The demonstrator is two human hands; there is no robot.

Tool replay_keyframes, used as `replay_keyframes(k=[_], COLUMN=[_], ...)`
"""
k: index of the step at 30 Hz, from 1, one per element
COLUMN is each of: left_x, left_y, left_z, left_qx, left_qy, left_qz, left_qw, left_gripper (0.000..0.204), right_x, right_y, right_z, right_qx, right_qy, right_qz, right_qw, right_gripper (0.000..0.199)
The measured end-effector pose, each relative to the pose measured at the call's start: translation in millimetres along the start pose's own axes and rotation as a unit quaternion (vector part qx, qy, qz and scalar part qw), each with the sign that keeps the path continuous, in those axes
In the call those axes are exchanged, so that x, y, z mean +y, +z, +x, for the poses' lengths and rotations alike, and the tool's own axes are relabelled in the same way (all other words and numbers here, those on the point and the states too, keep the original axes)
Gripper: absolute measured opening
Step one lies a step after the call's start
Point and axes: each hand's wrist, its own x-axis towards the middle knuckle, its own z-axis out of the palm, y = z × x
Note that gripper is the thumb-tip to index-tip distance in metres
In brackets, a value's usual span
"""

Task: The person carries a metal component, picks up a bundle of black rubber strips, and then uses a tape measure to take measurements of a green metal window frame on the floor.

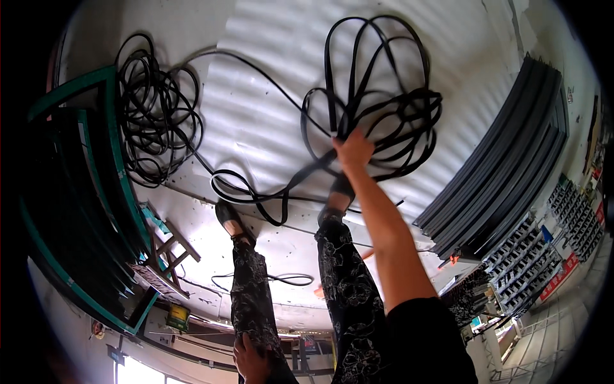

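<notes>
fingers (345,142) on one strap bundle (377,102)

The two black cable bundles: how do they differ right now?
The bundle of wide loops is gripped by the right hand and spreads open; the tighter coil lies untouched beside the green frame. A single strand appears to join them. Both are black and lie on the pale floor.

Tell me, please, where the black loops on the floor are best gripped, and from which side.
Grip the loops at their near edge, where all the strands cross and bunch together; the right hand is closed on them just there. Come from the side of the feet. Farther out the strands fan into wide separate rings, so the fingers would likely catch only a few.
</notes>
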Motion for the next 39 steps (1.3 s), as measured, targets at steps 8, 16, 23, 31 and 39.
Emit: replay_keyframes(k=[8, 16, 23, 31, 39], left_x=[-34, -47, -76, -127, -221], left_y=[30, 16, 23, 53, 33], left_z=[5, -2, -6, -20, -16], left_qx=[0.108, 0.12, 0.153, 0.197, 0.176], left_qy=[0.041, 0.065, 0.076, 0.012, -0.004], left_qz=[0.032, -0.014, -0.088, -0.162, -0.345], left_qw=[0.993, 0.991, 0.981, 0.967, 0.922], left_gripper=[0.075, 0.073, 0.072, 0.069, 0.05], right_x=[-44, 8, -17, -29, -144], right_y=[-11, -148, -171, -195, -323], right_z=[-105, -315, -431, -542, -534], right_qx=[-0.367, -0.533, -0.608, -0.482, -0.456], right_qy=[0.061, 0.033, 0.15, -0.098, 0.13], right_qz=[0.509, 0.492, 0.586, 0.458, 0.548], right_qw=[0.776, 0.688, 0.515, 0.741, 0.689], right_gripper=[0.02, 0.023, 0.038, 0.014, 0.025])
